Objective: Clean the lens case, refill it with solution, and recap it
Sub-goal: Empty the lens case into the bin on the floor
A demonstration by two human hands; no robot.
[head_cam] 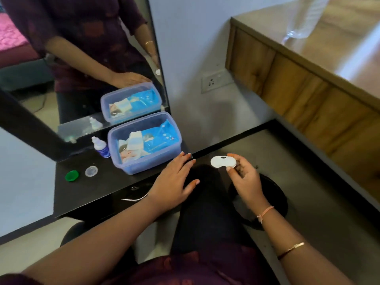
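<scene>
My right hand (244, 177) pinches the white lens case (221, 161) by its right end and holds it in the air beyond the shelf's right edge, flat side toward me. My left hand (174, 182) lies open with straight fingers on the right part of the black shelf (86, 194). A green cap (72, 175) and a clear cap (91, 171) lie side by side on the shelf's left part. The small solution bottle (101, 146) with a blue label stands upright behind them, beside the blue box.
A translucent blue plastic box (144, 163) holding blue packets and white tissues sits on the shelf just beyond my left hand. A mirror (72, 68) leans behind the shelf. A wooden counter (308, 79) runs along the right, with a wall socket (216, 80) below it.
</scene>
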